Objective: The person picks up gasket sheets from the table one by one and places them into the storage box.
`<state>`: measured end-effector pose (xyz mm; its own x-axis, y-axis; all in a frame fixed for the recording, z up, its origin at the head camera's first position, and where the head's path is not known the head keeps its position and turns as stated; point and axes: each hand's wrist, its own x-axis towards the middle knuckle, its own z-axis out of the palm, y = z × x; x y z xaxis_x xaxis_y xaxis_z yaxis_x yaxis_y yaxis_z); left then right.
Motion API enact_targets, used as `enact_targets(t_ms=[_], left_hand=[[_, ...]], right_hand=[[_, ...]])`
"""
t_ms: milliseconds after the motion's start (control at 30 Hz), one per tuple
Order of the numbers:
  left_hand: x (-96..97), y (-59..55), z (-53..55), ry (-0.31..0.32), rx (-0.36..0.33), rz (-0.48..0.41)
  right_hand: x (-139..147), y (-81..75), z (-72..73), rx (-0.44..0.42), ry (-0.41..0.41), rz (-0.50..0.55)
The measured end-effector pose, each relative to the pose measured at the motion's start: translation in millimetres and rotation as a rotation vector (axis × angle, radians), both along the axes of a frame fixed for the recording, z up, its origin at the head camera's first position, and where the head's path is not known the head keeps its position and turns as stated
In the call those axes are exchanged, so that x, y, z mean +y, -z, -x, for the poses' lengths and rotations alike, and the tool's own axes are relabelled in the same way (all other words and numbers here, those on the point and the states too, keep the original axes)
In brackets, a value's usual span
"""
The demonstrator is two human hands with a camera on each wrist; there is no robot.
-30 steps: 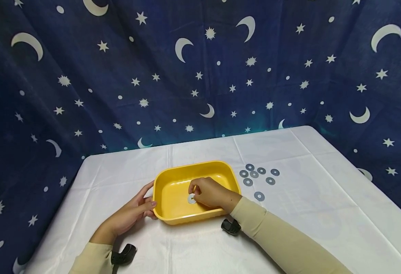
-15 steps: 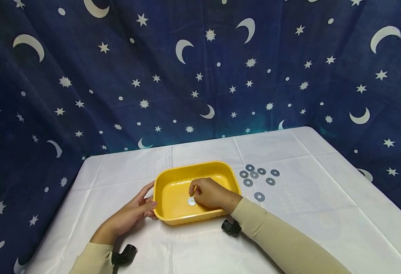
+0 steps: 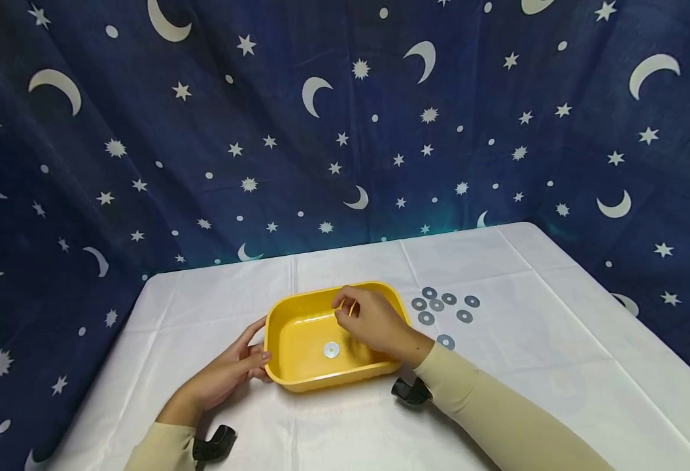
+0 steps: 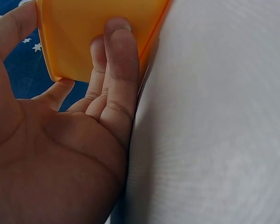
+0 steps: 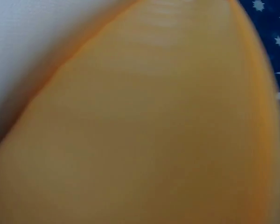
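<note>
A yellow plastic tub (image 3: 303,375) stands on the white cloth. My left hand (image 3: 225,376) rests at its left end, thumb tip at the rim; in the left wrist view the other fingers (image 4: 121,60) press straight against the outer wall. A pale metal washer (image 3: 331,350) lies flat on the tub's floor. My right hand (image 3: 374,320) is raised over the tub's right half, fingers loosely bent and nothing visible between them. The right wrist view is filled by the tub's blurred outer wall (image 5: 144,116), and that hand's fingers are hidden there.
Several grey washers (image 3: 436,305) lie loose on the cloth (image 3: 527,392) to the right of the tub, one (image 3: 446,341) close to my right wrist. A dark blue curtain (image 3: 215,144) with moons and stars hangs behind the table.
My right hand has let go of the washer and moved up and slightly right, leaving it on the tub's floor. My left hand stays at the tub's left end.
</note>
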<state>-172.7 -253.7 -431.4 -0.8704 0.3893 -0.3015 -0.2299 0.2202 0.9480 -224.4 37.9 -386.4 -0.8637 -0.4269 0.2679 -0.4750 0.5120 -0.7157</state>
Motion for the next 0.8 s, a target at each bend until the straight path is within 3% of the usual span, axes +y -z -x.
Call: enact_targets(t_ms=[267, 800], left_hand=[[-0.6, -1.9, 0.7, -0.009, -0.003, 0.012], [0.6, -2.5, -0.5, -0.014, -0.009, 0.024]], right_hand=[[25.4, -7.3, -8.2, 0.053, 0.025, 0.053], [93.6, -4.4, 0.5, -0.039, 0.209, 0.018]])
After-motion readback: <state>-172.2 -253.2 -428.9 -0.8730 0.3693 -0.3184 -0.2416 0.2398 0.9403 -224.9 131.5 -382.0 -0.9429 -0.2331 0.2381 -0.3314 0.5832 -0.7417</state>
